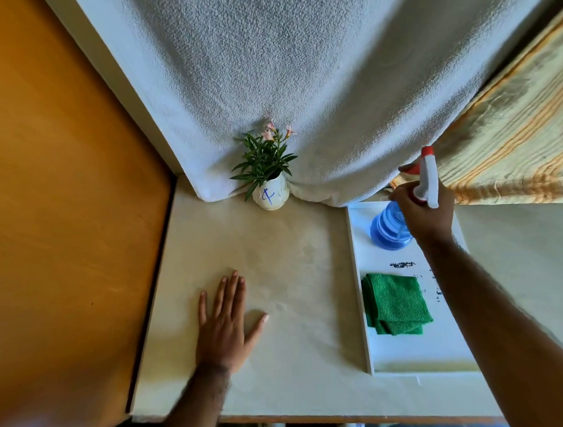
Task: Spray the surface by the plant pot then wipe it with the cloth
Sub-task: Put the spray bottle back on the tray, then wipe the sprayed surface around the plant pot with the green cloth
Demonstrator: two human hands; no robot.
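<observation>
A small white plant pot (270, 196) with green leaves and pink flowers stands at the back of the pale table surface (276, 262). My right hand (427, 212) grips the neck of a blue spray bottle (388, 229) with a white and red trigger head, over the far end of a white tray (357, 291). A folded green cloth (395, 303) lies in the tray's middle. My left hand (225, 327) rests flat on the table, fingers spread, holding nothing.
A white textured towel (299, 81) hangs behind the pot. A yellow striped fabric (514, 142) hangs at the right. An orange-brown panel (60, 192) borders the table's left side. Dark specks mark the tray near the cloth.
</observation>
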